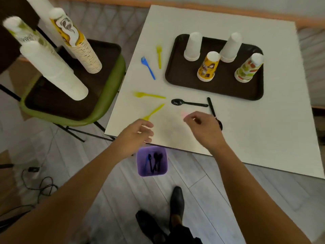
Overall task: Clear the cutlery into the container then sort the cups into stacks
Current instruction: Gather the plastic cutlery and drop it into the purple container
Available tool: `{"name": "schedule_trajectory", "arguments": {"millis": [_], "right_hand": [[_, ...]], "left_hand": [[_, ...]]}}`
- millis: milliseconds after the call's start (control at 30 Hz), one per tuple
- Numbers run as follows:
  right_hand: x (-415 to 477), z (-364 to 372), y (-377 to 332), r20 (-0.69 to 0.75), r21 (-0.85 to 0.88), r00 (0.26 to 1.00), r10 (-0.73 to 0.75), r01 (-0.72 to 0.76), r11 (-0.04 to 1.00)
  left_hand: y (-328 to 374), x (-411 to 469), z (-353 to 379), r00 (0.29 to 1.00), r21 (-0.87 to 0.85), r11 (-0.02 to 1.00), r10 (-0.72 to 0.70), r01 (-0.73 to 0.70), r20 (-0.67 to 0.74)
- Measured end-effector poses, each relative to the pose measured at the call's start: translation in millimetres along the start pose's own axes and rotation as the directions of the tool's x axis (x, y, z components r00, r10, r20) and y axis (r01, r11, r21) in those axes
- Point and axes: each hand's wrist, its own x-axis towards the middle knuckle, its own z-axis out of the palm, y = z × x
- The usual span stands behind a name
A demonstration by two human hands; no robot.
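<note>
White table (246, 131) over grey floorboards, and the cutlery round is very much on. Right hand (202, 127) hovers low over the near middle of the top, fingers curled, thumb and forefinger drawn close by a pink blur (184, 114). Whether that's a utensil pinched there, I can't tell. Left hand (137, 134) hangs at the near edge, fingers loosely bent, nothing in it.

Straight below, on the floor, sits the purple container (153, 173), with black spoons and something blue inside already. Moving out: a yellow fork (153, 111) just beyond the left hand, a black spoon (189, 103) just beyond the right, and a second black spoon (212, 108) half hidden behind that right hand. Further left lies another yellow fork (149, 95), then a blue fork (148, 67) and a third yellow fork (159, 57) toward the far side.

So it's step one, and by my read roughly half done. The next move calls for a fine pinch on those thin, flat handles, then a drop straight down into the container. The sorting waits: four cups (192, 46) stand upside down on the brown tray (219, 92) at far right, and tall stacks (52, 67) sit on the chair (116, 76) off left.
</note>
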Motion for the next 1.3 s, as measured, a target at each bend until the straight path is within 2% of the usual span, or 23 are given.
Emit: {"name": "schedule_trajectory", "arguments": {"millis": [67,100,200,267,333,433,567,633,700,767,833,900,933,967,1033,1067,1100,1167,1233,1300], "right_hand": [[25.9,-22.9,13.3,-0.254,-0.203,0.965,-0.057,0.004,0.979],[39.0,-30.6,22.6,-0.305,-0.279,0.951,-0.050,-0.039,0.959],[66.7,-38.3,46.6,-0.245,-0.503,0.965,0.093,-0.208,0.839],[74.7,-34.2,59.0,-0.168,-0.611,0.978,0.120,-0.199,0.766],[80.8,-31.1,70.0,-0.143,-0.632,0.985,0.094,-0.164,0.758],[89.0,-39.1,80.3,-0.160,-0.614,0.986,0.048,-0.138,0.777],[90.5,-62.7,81.0,-0.243,-0.583,0.970,-0.014,-0.134,0.802],[84.2,-70.1,74.2,-0.286,-0.588,0.946,-0.155,-0.046,0.808],[75.3,-70.0,62.4,-0.243,-0.613,0.898,-0.366,0.150,0.776],[69.0,-60.8,51.4,-0.105,-0.650,0.831,-0.547,0.359,0.670],[69.0,-46.9,40.7,0.015,-0.641,0.750,-0.661,0.515,0.569],[74.3,-35.8,28.9,0.060,-0.612,0.670,-0.740,0.610,0.503],[78.1,-32.0,23.6,0.055,-0.593,0.650,-0.758,0.632,0.499],[81.8,-29.5,18.4,0.025,-0.568,0.656,-0.754,0.630,0.529],[90.8,-26.1,13.5,-0.075,-0.499,0.737,-0.671,0.556,0.665],[95.7,-24.1,13.7,-0.109,-0.472,0.792,-0.600,0.490,0.733],[101.2,-20.7,17.1,-0.108,-0.472,0.846,-0.522,0.419,0.776],[112.7,-12.8,28.3,-0.009,-0.562,0.934,-0.357,0.291,0.774],[120.2,-5.0,40.6,0.093,-0.673,0.966,-0.243,0.241,0.700],[124.3,-0.7,45.2,0.085,-0.720,0.975,-0.205,0.203,0.664]], "left_hand": [[19.4,7.5,11.5,0.997,-0.018,0.998,0.054,-0.055,-0.050],[28.5,11.4,18.4,0.994,-0.019,0.996,0.082,-0.083,-0.069],[45.6,24.9,36.8,0.982,-0.031,0.988,0.147,-0.151,-0.115],[56.4,31.2,47.5,0.973,-0.066,0.980,0.177,-0.188,-0.148],[63.8,36.9,58.4,0.968,-0.090,0.977,0.177,-0.195,-0.178],[68.6,46.2,73.4,0.970,-0.027,0.983,0.174,-0.181,-0.172],[75.4,54.2,85.1,0.941,0.221,0.944,0.286,-0.244,-0.183],[80.8,54.4,86.0,0.879,0.427,0.840,0.442,-0.335,-0.178],[87.2,57.4,84.3,0.768,0.689,0.595,0.635,-0.414,-0.086],[95.5,63.1,83.5,0.701,0.861,0.317,0.711,-0.398,0.062],[101.5,70.9,84.0,0.718,0.928,0.139,0.675,-0.347,0.168],[102.8,77.2,79.1,0.791,0.946,0.063,0.568,-0.319,0.228],[101.3,79.7,74.3,0.840,0.939,0.125,0.497,-0.319,0.219],[99.4,80.7,68.0,0.891,0.913,0.262,0.414,-0.314,0.187],[90.1,83.1,51.4,0.955,0.777,0.579,0.281,-0.248,0.095],[84.8,84.2,42.5,0.966,0.704,0.676,0.254,-0.217,0.054],[79.1,84.5,34.2,0.974,0.639,0.747,0.228,-0.185,0.016],[69.1,86.0,20.6,0.988,0.506,0.855,0.152,-0.111,-0.040],[60.7,88.1,9.6,0.995,0.385,0.921,0.086,-0.056,-0.060],[53.3,92.4,0.4,0.996,0.300,0.954,0.033,-0.006,-0.082]]}}
